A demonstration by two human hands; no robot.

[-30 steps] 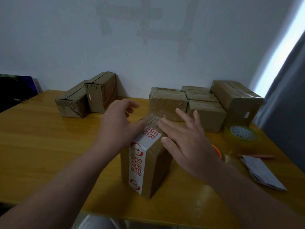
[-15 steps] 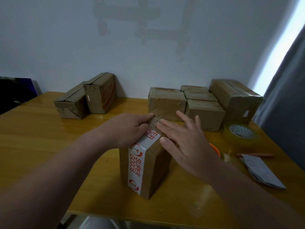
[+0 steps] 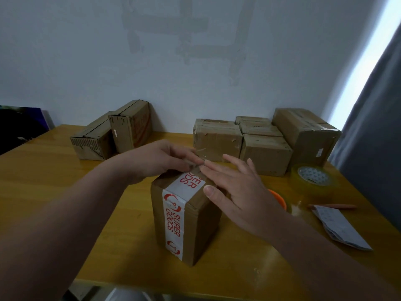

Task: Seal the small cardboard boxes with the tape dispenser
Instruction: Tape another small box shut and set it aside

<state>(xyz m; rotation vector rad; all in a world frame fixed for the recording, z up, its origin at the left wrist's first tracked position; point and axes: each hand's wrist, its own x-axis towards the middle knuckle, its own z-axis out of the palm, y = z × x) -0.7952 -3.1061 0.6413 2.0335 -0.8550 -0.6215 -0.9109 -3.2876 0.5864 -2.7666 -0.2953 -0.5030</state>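
Note:
A small cardboard box (image 3: pixel 199 227) stands upright near the table's front edge, with a strip of white tape printed in red running over its top and down its front. My left hand (image 3: pixel 160 159) rests on the far left of the box top, its fingers curled at the far edge. My right hand (image 3: pixel 236 190) lies flat on the top's right side with its fingers spread. An orange tape dispenser (image 3: pixel 280 199) shows partly behind my right wrist. A roll of clear tape (image 3: pixel 312 178) lies to the right.
Two cardboard boxes (image 3: pixel 112 131) lie at the back left and several more boxes (image 3: pixel 264 140) stand at the back right against the wall. A folded paper (image 3: pixel 338 227) and an orange pen (image 3: pixel 332 206) lie on the yellow table (image 3: pixel 65 192). A curtain hangs at the right.
My left hand has come down from above the box onto its far top edge and curled its fingers there. My right hand stays flat on the top.

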